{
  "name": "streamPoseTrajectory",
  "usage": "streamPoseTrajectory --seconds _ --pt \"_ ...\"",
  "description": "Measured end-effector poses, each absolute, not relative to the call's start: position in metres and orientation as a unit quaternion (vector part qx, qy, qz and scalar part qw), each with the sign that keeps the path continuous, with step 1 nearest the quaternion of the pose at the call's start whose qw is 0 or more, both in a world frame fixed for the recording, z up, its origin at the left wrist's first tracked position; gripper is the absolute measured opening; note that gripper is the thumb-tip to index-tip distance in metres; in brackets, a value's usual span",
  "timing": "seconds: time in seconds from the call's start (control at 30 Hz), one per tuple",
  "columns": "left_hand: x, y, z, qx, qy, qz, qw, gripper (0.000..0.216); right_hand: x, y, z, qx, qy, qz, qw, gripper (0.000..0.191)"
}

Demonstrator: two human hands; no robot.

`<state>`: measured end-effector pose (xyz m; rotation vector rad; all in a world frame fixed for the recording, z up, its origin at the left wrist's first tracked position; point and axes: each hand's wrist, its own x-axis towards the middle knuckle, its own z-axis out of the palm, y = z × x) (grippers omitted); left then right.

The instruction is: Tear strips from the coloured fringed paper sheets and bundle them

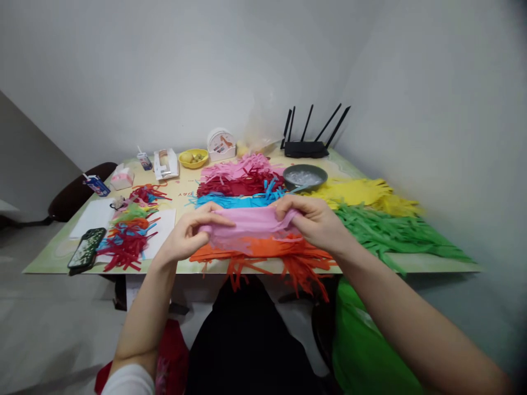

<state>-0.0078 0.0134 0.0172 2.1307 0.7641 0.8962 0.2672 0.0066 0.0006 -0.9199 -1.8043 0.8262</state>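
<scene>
A sheet of thin pink paper [251, 224], blurred along its lower edge, is stretched between my two hands above the table. My left hand [191, 231] pinches its left end, and my right hand [307, 219] grips the right end between thumb and fingers. Just below the sheet lies fringed orange paper [263, 248], its strips hanging over the table's front edge. Behind the sheet are fringed blue paper [236, 199], dark red paper [230, 185] and pink fringed paper [242, 167] in layers.
Green fringe [395, 230] and yellow fringe [362, 193] lie at right, by a grey bowl [304, 176] and a black router [307, 148]. At left are bundled multicoloured strips [129, 230], a phone [87, 248], drink cartons [96, 185] and a yellow fruit dish [193, 159].
</scene>
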Motion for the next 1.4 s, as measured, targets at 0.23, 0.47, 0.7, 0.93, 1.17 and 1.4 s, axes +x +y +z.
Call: streamPoseTrajectory --seconds 0.23,0.47,0.7,0.93,1.17,1.4 --pt "-0.003 0.011 0.014 0.784 0.346 0.389 0.339 0.024 0.275 0.003 0.009 -0.334 -0.798 0.311 0.394 0.023" --pt "0.006 0.007 0.014 0.81 0.372 0.393 0.227 0.028 0.291 0.004 0.03 -0.327 -0.832 0.316 0.317 0.064" --pt "0.01 0.008 0.024 0.846 0.376 0.264 0.27 0.033 0.246 0.004 0.023 -0.404 -0.884 0.165 0.168 0.021" --pt "0.02 0.024 0.016 0.817 0.389 0.162 0.394 0.041 0.247 -0.004 0.026 -0.44 -0.875 0.137 0.149 0.013" --pt "0.015 0.024 0.013 0.795 0.421 0.186 0.394 0.039 0.256 0.0 0.026 -0.425 -0.855 0.2 0.222 0.018" --pt "0.018 0.023 0.023 0.787 0.414 0.21 0.408 0.041 0.259 0.002 0.025 -0.417 -0.853 0.226 0.219 0.023"
